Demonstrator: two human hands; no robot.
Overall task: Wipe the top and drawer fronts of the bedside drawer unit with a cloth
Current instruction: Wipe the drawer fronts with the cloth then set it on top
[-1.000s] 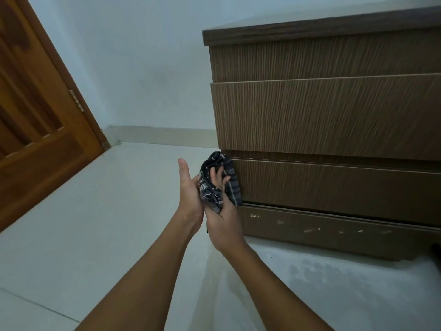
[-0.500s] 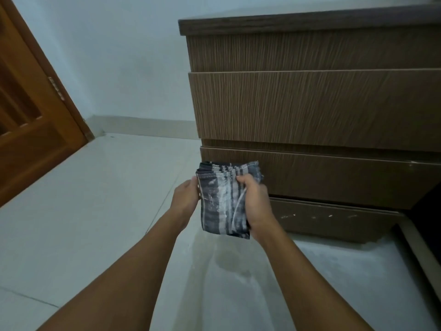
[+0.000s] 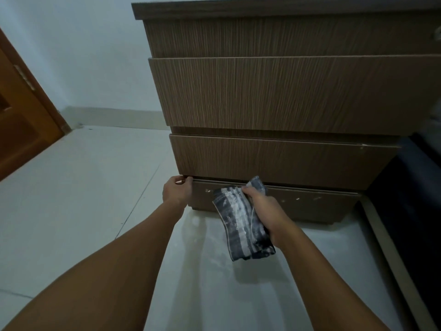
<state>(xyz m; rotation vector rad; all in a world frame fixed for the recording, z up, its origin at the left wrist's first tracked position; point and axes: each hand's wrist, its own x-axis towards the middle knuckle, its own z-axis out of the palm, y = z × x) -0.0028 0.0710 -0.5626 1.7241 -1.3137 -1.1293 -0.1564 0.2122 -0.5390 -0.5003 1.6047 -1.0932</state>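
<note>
At the left corner of the lower drawer (image 3: 286, 161), my left hand (image 3: 177, 191) hooks its fingertips under the edge, probably to steady it; my right hand (image 3: 267, 211) grips the folded cloth (image 3: 238, 225) just before the plinth (image 3: 310, 206), ready to wipe.

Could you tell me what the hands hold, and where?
Right hand grips the cloth, right side; left hand hooks the lower drawer, bottom-left corner.
</note>
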